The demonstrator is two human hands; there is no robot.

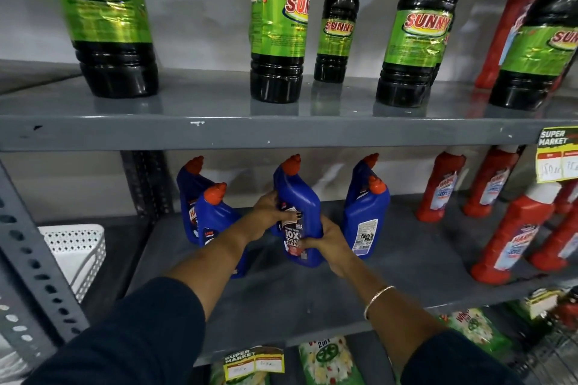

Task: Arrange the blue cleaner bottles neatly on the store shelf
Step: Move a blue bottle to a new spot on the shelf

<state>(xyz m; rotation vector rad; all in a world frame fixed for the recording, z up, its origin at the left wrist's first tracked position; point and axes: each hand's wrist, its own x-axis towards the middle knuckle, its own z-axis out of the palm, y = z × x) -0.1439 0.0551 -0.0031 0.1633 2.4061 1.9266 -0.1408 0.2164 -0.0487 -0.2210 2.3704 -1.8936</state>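
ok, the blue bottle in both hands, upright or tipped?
Upright, roughly: the held blue bottle has its red cap on top, base near the shelf.

Five blue cleaner bottles with angled orange-red caps, upright on grey middle shelf (391,278), centre of frame. Centre bottle (300,206), label reading "10X", gripped on both sides, left hand (269,212) high, right hand (325,241) low. Left pair: rear bottle (190,184), front bottle (215,219) overlapping it. Right pair: front bottle (366,219) showing back label, rear bottle (362,172) mostly hidden behind it.
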